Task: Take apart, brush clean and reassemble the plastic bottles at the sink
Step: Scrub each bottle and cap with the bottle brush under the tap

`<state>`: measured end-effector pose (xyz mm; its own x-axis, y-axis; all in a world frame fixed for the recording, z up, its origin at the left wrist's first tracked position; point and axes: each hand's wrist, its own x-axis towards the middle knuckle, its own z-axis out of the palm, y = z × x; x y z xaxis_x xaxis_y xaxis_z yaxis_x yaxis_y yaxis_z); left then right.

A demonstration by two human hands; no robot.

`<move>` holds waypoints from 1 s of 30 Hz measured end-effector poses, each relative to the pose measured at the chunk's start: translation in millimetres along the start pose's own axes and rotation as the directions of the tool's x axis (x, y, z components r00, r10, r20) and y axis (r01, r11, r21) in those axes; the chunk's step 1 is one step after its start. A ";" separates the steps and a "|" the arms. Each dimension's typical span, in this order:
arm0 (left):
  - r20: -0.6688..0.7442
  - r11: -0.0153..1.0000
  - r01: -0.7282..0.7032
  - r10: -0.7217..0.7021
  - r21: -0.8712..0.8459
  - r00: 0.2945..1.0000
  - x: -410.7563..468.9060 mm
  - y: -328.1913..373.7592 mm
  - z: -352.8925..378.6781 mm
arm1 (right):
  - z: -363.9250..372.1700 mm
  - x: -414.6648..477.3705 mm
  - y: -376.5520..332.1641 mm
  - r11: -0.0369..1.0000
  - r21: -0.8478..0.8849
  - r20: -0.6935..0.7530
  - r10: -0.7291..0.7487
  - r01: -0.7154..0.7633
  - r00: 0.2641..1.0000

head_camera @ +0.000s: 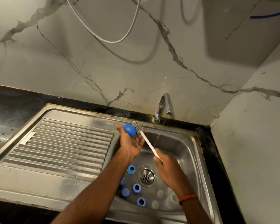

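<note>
Left hand (131, 141): palm up over the near-left edge of the sink (187, 143), thumb and fingers cupped round a blue cap (129, 130). Cap's domed side faces the camera; whether its open side faces the brush cannot be told.

Right hand (167, 167): clenched round the lower end of the brush handle (149, 145), red band (188, 198) at the wrist.

Key relation: handle's long axis runs from the right hand up and left to the bristle head (137, 126), which sits just beside the cap on its far-right side, touching or nearly so. Cap lies up and left of the right hand; left hand is the nearer one, already carrying it.

Tap (164, 105) is running; the thin stream (160, 131) falls to the right of the brush, apart from cap and bristles.

Basin floor: blue rings (136, 188) scattered left of the drain (147, 176); clear bottles (160, 194) near the front, partly hidden by the right forearm. Ribbed draining board (63, 143) to the left; black bench (6, 107) beyond it.

Judgement: brushing stage, parts apart, none reassembled. Next stroke likely needs the bristles worked round or into the cap, or the cap carried right under the water.
</note>
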<state>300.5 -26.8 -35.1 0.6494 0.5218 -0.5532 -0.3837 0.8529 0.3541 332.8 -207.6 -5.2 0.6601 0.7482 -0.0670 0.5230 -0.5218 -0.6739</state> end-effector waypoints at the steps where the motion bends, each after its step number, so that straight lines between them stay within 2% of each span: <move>1: -0.013 0.999 -0.002 0.003 0.041 1.000 0.6 -5.1 2.0 | 1.9 4.3 -1.4 1.000 0.000 -0.015 0.005 -0.005 1.000; 4: -0.121 0.985 -0.048 0.069 0.168 0.990 -0.6 -12.4 7.2 | 3.7 7.3 -3.3 1.000 0.012 -0.042 0.017 -0.016 0.999; 6: -0.174 0.975 -0.107 0.141 0.194 0.975 -1.1 -14.6 5.3 | 1.9 3.1 -1.7 1.000 0.011 -0.049 0.016 -0.015 0.999; 14: -0.268 0.980 -0.197 0.183 -0.025 0.946 3.4 3.2 3.0 | 4.6 -16.3 0.2 0.999 -0.004 -0.034 -0.044 0.044 0.998; 21: -0.198 0.991 -0.134 0.137 0.032 0.970 -1.8 -10.3 4.7 | 7.6 -5.9 -3.6 0.999 -0.040 -0.096 -0.036 0.033 0.995; 26: -0.247 0.987 -0.160 0.156 0.003 0.956 -4.2 4.9 4.9 | 0.7 -15.4 -6.1 0.999 0.024 -0.032 -0.046 0.046 0.998; 30: -0.227 0.985 -0.134 0.155 0.106 0.961 -5.8 -7.0 7.8 | -4.4 -3.3 -2.1 0.999 -0.027 -0.066 -0.033 0.032 0.997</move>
<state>304.5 -35.9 -28.5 0.4159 0.6381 -0.6480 -0.3955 0.7685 0.5030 331.8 -210.8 -0.3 0.6763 0.7366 0.0040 0.5579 -0.5086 -0.6558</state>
